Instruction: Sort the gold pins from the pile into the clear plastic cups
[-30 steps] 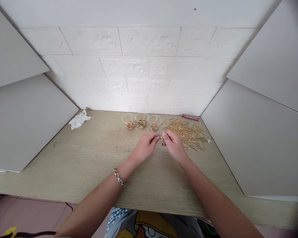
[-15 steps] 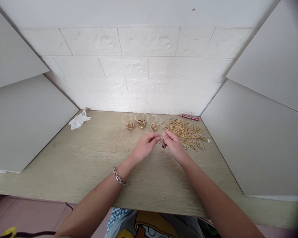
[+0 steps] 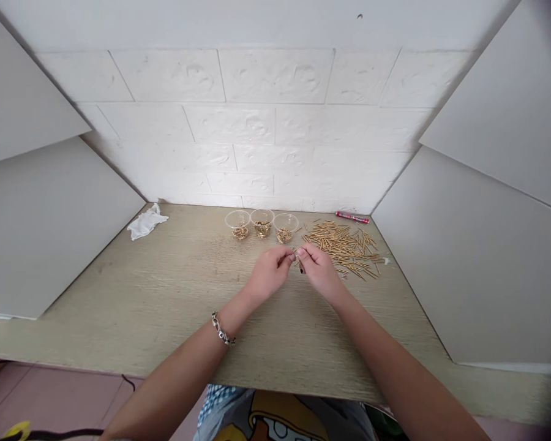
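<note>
My left hand (image 3: 270, 271) is closed in a pinch, its thumb and forefinger on a thin gold-coloured metal piece (image 3: 296, 250). Just right of it, my right hand (image 3: 320, 272) pinches the same small piece, the fingertips of both hands almost meeting. Fingers hide most of this piece. Beyond my right hand spreads a pile of slim gold-coloured metal rods (image 3: 335, 241). Behind my left hand stand a left clear plastic cup (image 3: 237, 219), a middle clear cup (image 3: 262, 217) and a right clear cup (image 3: 286, 222), each with small gold-coloured parts in the bottom.
A crumpled white tissue (image 3: 147, 223) lies at the table's back left. A red wrapped stick (image 3: 352, 217) rests at the back right by the wall. Grey-white panels flank the table (image 3: 165, 294) on both sides. Tiny bits are scattered in front of the left cup.
My right hand has shifted slightly left, bringing its fingertips closer to my left hand's. The cups and pile have stayed put.
</note>
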Available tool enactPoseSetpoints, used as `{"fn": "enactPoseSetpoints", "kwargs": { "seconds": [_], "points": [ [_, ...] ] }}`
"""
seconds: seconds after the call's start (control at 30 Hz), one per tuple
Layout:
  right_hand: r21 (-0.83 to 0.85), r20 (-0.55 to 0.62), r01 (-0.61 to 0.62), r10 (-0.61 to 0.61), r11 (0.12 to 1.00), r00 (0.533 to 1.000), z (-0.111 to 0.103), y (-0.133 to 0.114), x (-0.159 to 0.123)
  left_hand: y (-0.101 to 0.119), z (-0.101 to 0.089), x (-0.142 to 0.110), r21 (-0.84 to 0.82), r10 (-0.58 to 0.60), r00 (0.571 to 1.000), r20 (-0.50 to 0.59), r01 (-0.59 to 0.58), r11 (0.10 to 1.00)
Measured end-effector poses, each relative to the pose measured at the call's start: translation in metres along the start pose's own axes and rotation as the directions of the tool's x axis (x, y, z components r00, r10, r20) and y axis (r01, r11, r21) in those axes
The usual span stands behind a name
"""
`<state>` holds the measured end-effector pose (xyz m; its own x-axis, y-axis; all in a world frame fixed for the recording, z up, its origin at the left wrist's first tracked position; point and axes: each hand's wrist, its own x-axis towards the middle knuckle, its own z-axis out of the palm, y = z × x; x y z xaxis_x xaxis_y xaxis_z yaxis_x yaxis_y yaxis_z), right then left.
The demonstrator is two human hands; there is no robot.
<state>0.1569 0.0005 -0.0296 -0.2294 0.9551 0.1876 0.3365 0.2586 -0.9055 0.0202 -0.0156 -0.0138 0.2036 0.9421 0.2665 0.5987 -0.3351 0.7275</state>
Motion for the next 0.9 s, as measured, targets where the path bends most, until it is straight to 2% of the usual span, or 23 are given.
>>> {"fn": "enactPoseSetpoints", "kwargs": {
  "seconds": [0.17,0.33,0.57,0.73,0.9],
  "points": [
    [-0.029,-0.01,-0.008,0.008,1.0,1.0,0.0019,0.0001,-0.0006,-0.0012,0.0021,-0.0016,0.063,0.054,0.998,-0.019,-0.053,0.997],
    [-0.112,-0.048,0.035,-0.04,0.993,0.998,0.0022,-0.0013,-0.001,-0.0049,0.0048,-0.0034,0.157,0.125,0.991,-0.037,-0.118,0.981],
    [-0.141,-0.1,0.048,-0.062,0.989,0.993,0.006,-0.0041,-0.0022,-0.0069,0.007,-0.004,0.175,0.152,0.987,-0.061,-0.139,0.975],
    [-0.117,-0.115,-0.004,-0.01,0.993,0.993,0.0088,-0.0051,-0.003,-0.0086,0.009,-0.0038,0.189,0.149,0.987,-0.062,-0.135,0.973],
    [0.011,-0.093,-0.025,0.026,1.0,0.995,0.0074,-0.0006,-0.0012,-0.0044,0.006,-0.0022,0.092,0.108,0.991,-0.072,-0.102,0.991]
  ]
}}
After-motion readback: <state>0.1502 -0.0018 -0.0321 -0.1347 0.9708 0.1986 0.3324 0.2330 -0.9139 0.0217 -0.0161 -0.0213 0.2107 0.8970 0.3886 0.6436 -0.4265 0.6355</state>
